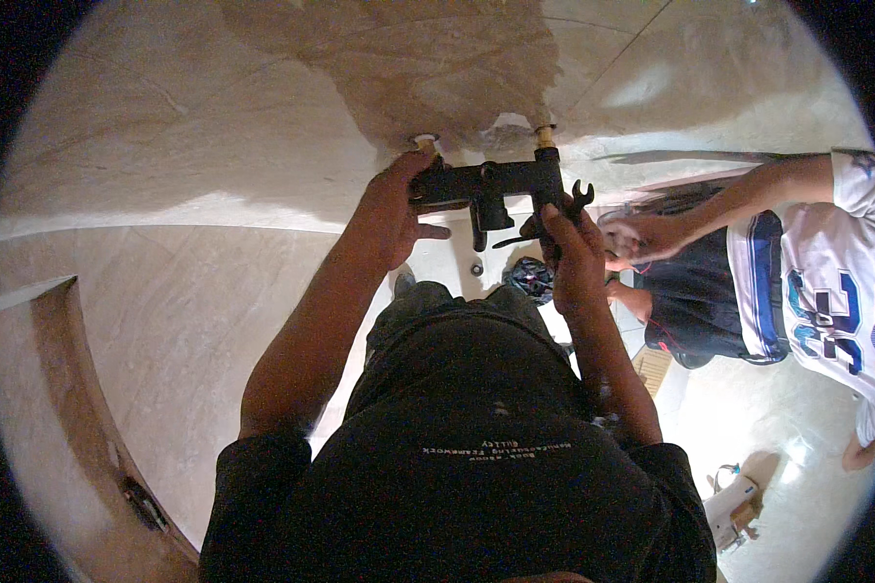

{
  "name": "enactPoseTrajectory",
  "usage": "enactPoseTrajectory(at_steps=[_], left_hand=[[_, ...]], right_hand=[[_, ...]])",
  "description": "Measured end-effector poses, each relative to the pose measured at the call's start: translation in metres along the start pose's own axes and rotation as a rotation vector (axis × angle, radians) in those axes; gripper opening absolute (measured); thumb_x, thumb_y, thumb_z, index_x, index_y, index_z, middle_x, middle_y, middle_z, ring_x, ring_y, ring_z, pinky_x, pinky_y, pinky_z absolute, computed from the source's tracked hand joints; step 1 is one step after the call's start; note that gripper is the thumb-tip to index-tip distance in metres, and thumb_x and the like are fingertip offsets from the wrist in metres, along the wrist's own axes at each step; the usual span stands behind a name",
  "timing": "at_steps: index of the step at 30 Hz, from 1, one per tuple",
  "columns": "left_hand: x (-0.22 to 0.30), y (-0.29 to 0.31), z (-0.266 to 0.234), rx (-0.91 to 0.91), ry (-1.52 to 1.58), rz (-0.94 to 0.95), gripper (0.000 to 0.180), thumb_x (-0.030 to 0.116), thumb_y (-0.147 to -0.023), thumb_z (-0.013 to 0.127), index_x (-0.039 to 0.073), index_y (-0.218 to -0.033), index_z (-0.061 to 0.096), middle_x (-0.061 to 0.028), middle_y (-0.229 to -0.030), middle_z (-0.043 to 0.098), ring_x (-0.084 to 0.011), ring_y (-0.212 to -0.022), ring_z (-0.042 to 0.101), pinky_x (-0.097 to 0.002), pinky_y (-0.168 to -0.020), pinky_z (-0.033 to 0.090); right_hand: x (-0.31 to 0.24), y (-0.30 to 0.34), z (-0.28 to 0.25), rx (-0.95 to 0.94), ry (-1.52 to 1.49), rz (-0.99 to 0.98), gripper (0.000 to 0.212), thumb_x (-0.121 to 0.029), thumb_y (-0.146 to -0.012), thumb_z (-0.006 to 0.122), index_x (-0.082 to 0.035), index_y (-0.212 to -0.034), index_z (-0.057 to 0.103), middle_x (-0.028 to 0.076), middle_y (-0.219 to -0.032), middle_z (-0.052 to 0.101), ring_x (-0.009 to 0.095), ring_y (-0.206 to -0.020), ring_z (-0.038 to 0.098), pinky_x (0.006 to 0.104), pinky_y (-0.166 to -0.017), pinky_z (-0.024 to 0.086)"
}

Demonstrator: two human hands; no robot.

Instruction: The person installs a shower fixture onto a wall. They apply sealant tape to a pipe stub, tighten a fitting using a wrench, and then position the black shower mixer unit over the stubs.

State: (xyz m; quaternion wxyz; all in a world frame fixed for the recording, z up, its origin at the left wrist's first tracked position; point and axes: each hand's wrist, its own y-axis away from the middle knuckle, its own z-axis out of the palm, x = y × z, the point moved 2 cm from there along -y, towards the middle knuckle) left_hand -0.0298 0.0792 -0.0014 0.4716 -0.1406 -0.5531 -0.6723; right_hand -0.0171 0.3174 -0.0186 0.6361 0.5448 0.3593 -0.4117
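Note:
A black wall-mounted mixer tap (pixel 486 182) is held level at the tiled wall, below two brass pipe fittings (pixel 545 138). Its right end meets the right fitting; the left fitting (pixel 425 144) is partly covered by my fingers, so the joint there cannot be made out. My left hand (pixel 394 212) is closed around the tap's left end, one finger sticking out. At the right end, my right hand (pixel 576 260) grips a dark open-ended wrench (pixel 581 194), its jaw showing above the fingers. Those same fingers rest against the tap's body.
Close on the right, another person in a white jersey (pixel 817 291) reaches a hand (pixel 642 238) toward my right hand. A dark bundled object (pixel 530 279) lies on the floor beyond my feet. A white device (pixel 732 510) lies lower right; a ledge (pixel 87 389) curves along the left.

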Motion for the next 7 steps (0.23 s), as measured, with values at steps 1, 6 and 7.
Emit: enactPoseTrajectory(at_steps=[1,6,7], left_hand=[[0.000,0.004,-0.003,-0.071,0.184,-0.043,0.039,0.036,-0.092,0.066,0.001,-0.107,0.061,-0.0127,-0.104,0.067,-0.0294,-0.102,0.067,-0.0528,-0.078,0.059],[-0.010,-0.014,-0.016,-0.022,-0.065,0.084,0.046,0.038,-0.090,0.070,0.005,-0.120,0.058,-0.0140,-0.111,0.066,-0.0318,-0.106,0.066,-0.0594,-0.077,0.058],[-0.012,-0.015,-0.016,0.024,-0.152,0.097,0.051,0.038,-0.088,0.072,0.008,-0.127,0.057,-0.0148,-0.114,0.066,-0.0330,-0.107,0.066,-0.0642,-0.075,0.056]], right_hand=[[-0.004,0.001,0.002,0.011,0.013,0.003,0.028,-0.032,-0.094,0.065,-0.006,-0.103,0.066,0.000,-0.078,0.066,0.006,-0.062,0.046,0.0242,-0.057,0.032],[-0.008,0.000,0.002,-0.029,0.082,0.015,0.032,-0.035,-0.093,0.064,-0.005,-0.106,0.065,0.001,-0.081,0.067,0.007,-0.067,0.050,0.0250,-0.061,0.035],[-0.006,-0.002,0.003,-0.044,0.007,-0.005,0.036,-0.035,-0.092,0.066,-0.005,-0.110,0.064,0.003,-0.085,0.068,0.010,-0.076,0.058,0.0251,-0.067,0.039]])
